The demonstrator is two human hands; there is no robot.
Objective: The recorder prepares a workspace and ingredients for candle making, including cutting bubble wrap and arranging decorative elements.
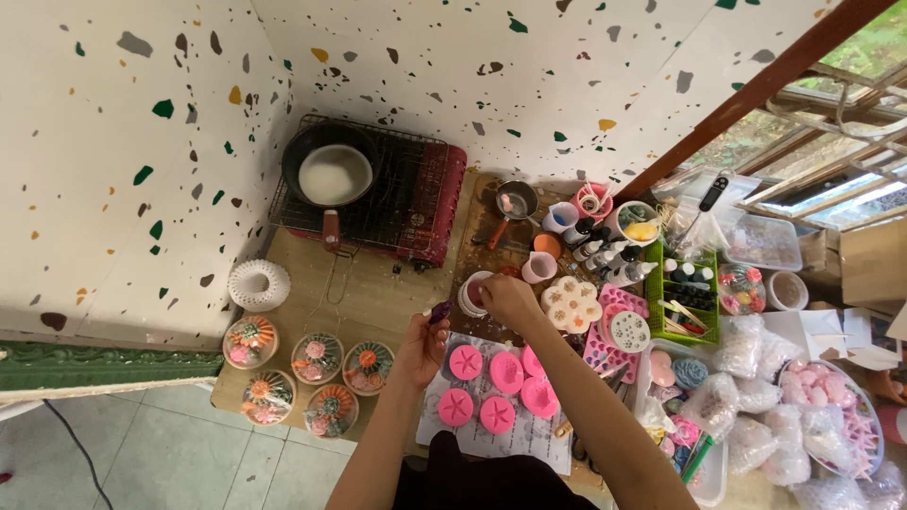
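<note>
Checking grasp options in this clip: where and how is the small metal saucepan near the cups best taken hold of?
Take the small metal saucepan by its reddish handle, which sticks out toward the lower left over bare tabletop. Come from that side: cups and bottles crowd its right, so a hand there would likely knock them.

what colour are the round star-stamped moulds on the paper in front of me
The round moulds are bright pink, each with a raised starfish shape; the head view shows them clearly.
</note>
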